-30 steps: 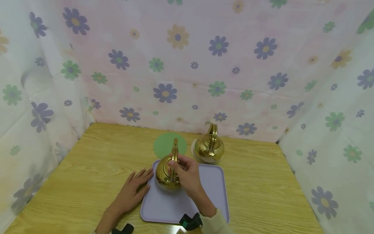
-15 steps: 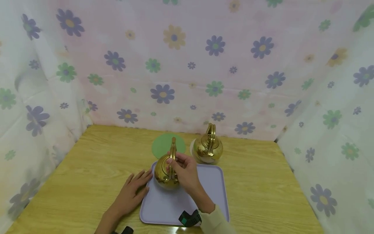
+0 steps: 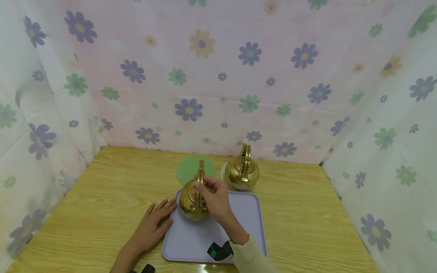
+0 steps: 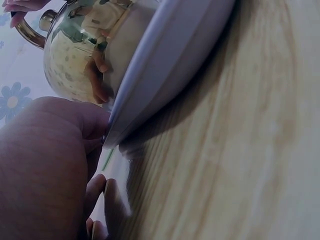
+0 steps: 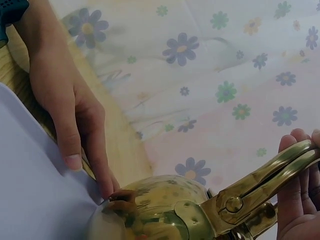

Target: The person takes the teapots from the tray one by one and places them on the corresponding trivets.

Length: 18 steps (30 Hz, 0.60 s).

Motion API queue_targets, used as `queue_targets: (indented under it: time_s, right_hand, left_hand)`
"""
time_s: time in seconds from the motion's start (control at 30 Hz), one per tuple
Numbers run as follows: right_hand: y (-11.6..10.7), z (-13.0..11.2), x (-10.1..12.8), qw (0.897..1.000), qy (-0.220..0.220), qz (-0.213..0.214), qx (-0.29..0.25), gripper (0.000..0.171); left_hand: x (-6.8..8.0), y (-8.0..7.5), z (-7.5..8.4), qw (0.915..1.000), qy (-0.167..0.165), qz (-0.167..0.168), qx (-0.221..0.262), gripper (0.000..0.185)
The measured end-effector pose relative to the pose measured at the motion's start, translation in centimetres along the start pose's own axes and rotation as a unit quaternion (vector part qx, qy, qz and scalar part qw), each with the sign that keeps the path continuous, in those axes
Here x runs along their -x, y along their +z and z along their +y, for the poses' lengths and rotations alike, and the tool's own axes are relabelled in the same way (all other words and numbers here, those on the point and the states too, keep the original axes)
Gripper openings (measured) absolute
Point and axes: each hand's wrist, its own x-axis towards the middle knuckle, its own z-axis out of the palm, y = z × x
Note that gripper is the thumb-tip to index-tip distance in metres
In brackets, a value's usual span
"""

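A shiny gold teapot [image 3: 188, 204] stands over the back left part of the lilac tray [image 3: 194, 246]. My right hand [image 3: 216, 199] holds its tall arched handle, the thumb on the near side and the fingers behind. From the right wrist view, fingers [image 5: 295, 195] lie against the handle's far side. At the tray's left edge my left hand [image 3: 153, 223] lies with fingers spread, thumb tip on the rim. In the left wrist view the teapot's body [image 4: 75, 65] rises just beyond that rim; whether its base touches the tray is unclear.
Behind the tray a second gold teapot [image 3: 244, 177] stands on a pale round mat [image 3: 223, 171]. To its left lies a green round mat [image 3: 189, 170], partly hidden by the held teapot's handle. Flowered cloth [image 3: 218, 94] encloses the wooden table [image 3: 300, 212] at the back and sides.
The whole head view has shifted slightly to the left. Both hands, the held teapot and the tray keep their places relative to each other.
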Motion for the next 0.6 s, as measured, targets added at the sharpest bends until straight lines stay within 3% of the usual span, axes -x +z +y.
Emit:
queue_targets:
  time_s: [0.6]
  right_hand:
    - [-0.3, -0.5, -1.9, 1.0, 0.017, 0.019, -0.009, 0.03]
  left_hand:
    - [0.1, 0.0, -0.1, 1.0, -0.002, 0.003, 0.0, 0.045]
